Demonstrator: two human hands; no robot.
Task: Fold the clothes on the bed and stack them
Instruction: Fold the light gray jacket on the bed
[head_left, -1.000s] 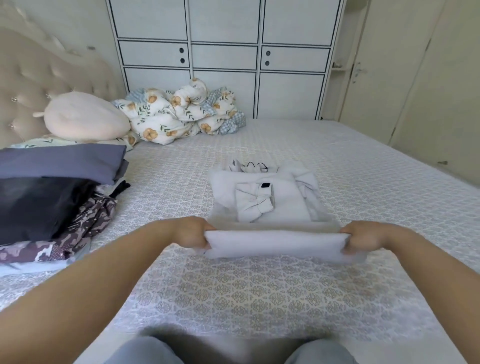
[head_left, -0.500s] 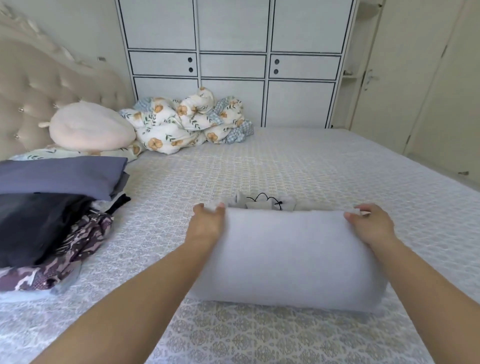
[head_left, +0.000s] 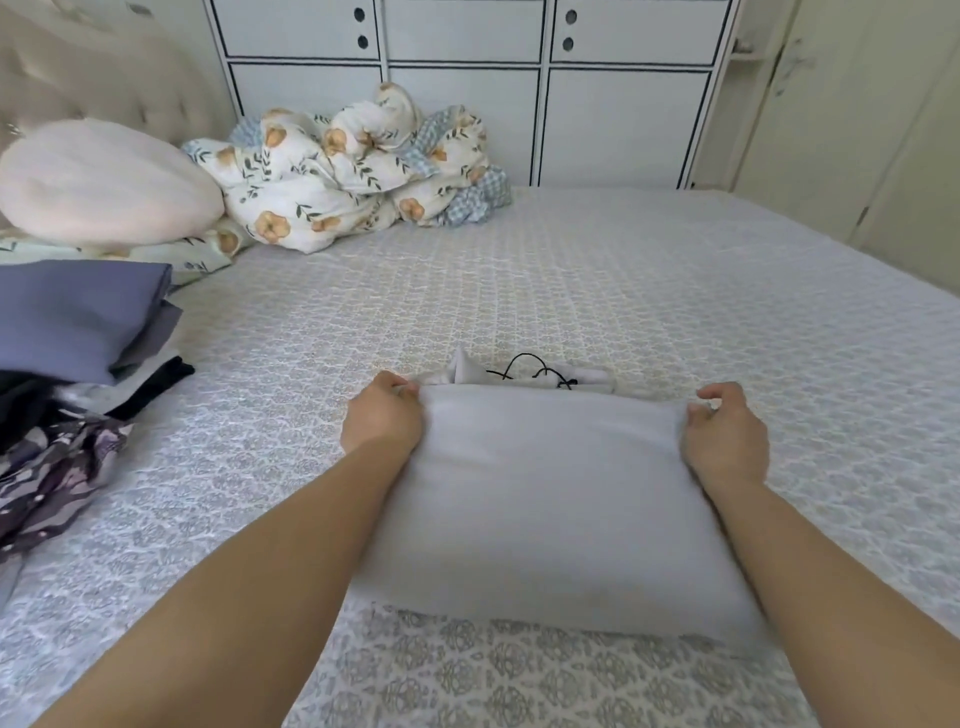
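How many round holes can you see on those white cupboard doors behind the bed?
4: one pair stacked on the left door, another pair stacked on the right door. More may sit above the picture's top edge.

Pale grey garment (head_left: 545, 499), black cord (head_left: 530, 366). Bedspread (head_left: 623, 291) white-grey, medallion lattice print. Stack (head_left: 78, 332): slate-blue, black, purple camo. Duvet (head_left: 337, 171) white, orange flowers, blue gingham. Pillow (head_left: 104, 182) blush pink. Wardrobe (head_left: 467, 93) white, black-lined.
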